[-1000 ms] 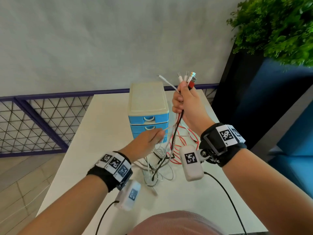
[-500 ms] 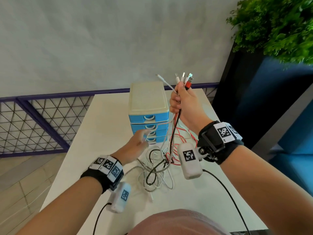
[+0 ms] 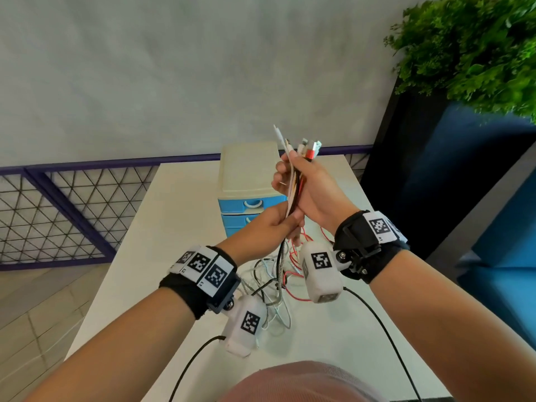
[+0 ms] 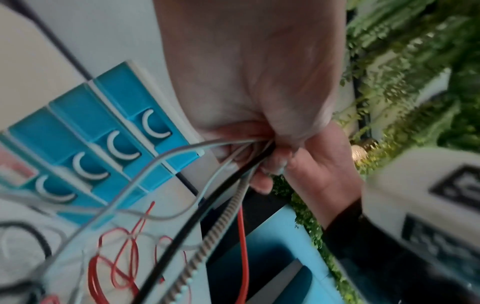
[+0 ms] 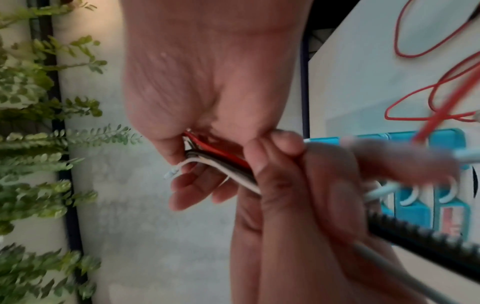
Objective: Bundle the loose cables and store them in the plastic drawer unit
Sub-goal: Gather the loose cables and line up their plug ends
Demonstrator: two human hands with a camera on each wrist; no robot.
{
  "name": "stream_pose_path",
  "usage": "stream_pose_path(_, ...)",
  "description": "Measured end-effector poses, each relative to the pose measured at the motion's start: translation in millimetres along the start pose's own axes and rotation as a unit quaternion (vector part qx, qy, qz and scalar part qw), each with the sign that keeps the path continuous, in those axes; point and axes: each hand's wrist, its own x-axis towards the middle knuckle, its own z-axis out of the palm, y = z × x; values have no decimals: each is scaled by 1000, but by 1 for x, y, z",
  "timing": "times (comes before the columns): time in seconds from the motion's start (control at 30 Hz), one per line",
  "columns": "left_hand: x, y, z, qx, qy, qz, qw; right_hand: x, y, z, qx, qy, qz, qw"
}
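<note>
Both hands, right hand [image 3: 311, 187] above left hand [image 3: 272, 227], clamp cables [image 3: 293, 195] (grips hide bundle's middle).

No words or numbers can be read; the wrist bands [image 3: 207, 268] only show black-and-white square codes, not letters.

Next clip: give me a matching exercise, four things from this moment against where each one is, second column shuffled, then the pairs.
Things:
1. right hand
2. left hand
3. drawer unit
4. loose cable loops

Places:
A. on the table behind both hands
B. lying on the table under the wrists
C. holds the cable bunch near the plugs
D. grips the bunch lower down

Pairs: 1-C, 2-D, 3-A, 4-B
</note>
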Motion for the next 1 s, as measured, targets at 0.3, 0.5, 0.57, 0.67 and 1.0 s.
stream_pose_path(0.3,7,2,-18,-164,119,-70,977,0,5,-4,-12,-27,40,999)
stream_pose_path(0.5,17,29,-49,-144,249,35,957,-5,11,-4,-89,-98,107,985)
stream_pose_path(0.57,21,35,-54,-98,241,45,965,-7,13,-1,-109,-120,128,978)
stream_pose_path(0.67,22,39,-57,-34,185,45,981,-9,14,1,-153,-139,144,968)
stream_pose_path(1.0,13,36,-52,-24,110,7,994,-11,14,5,-219,-134,138,957)
